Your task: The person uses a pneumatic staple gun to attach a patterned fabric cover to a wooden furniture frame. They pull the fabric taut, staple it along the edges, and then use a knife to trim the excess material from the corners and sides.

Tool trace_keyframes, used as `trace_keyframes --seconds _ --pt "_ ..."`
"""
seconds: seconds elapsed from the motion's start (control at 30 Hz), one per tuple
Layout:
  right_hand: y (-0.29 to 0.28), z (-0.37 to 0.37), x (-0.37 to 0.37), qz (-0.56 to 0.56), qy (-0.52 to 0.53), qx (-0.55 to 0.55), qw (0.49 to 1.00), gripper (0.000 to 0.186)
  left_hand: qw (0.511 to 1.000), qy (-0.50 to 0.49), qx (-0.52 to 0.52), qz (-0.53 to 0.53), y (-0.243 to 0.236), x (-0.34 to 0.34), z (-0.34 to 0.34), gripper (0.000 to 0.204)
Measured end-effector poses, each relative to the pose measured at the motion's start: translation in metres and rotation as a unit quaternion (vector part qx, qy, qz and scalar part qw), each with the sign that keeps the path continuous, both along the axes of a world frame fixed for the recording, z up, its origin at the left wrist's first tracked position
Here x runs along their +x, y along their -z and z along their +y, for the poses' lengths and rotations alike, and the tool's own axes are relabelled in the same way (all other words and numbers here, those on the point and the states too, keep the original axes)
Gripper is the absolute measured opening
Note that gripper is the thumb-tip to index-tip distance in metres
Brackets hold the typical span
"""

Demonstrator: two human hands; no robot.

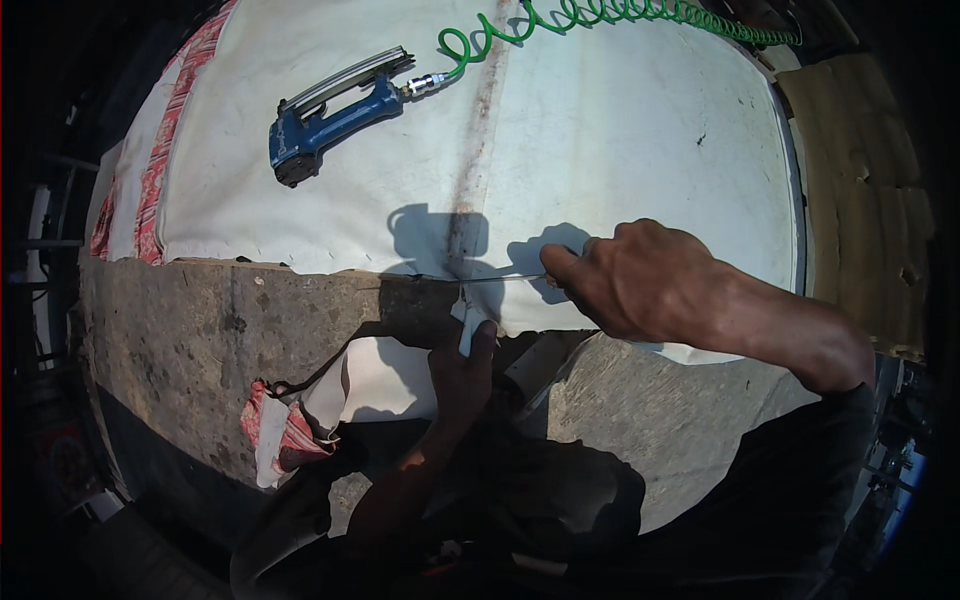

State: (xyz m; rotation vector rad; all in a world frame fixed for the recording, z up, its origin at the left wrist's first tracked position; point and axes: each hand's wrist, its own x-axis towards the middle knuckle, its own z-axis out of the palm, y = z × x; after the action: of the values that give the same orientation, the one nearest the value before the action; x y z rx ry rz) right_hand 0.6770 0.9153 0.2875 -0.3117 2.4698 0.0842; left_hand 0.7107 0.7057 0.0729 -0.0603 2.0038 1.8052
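A white cover bears the blue stapler, which lies on its side. From the stapler's right end a green hose runs off in coils over the cover. A rusty streak marks the cloth right of the stapler. Left of the stapler is a red patterned strip; below it, the stained grey floor shows.

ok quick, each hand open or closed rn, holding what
Left hand: closed, pinching white material.
Right hand: closed, holding a thin tool.
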Motion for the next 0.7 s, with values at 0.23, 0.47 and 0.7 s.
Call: trace_keyframes --seconds 0.23,0.47,0.7 --pt "0.057 -0.034 -0.024 -0.068 -0.004 -0.057 0.996 0.029 0.955 0.136 -0.088 0.248 -0.013 0.041 -0.015 0.022" --pt "0.025 0.051 0.060 -0.099 -0.001 0.148 0.984 0.025 0.700 0.700 -0.109 0.084 -0.020 0.003 -0.045 0.034" --pt "0.040 0.158 0.191 0.210 -0.083 0.181 0.957 0.020 0.578 0.800 -0.159 0.014 0.067 0.017 -0.023 0.038"
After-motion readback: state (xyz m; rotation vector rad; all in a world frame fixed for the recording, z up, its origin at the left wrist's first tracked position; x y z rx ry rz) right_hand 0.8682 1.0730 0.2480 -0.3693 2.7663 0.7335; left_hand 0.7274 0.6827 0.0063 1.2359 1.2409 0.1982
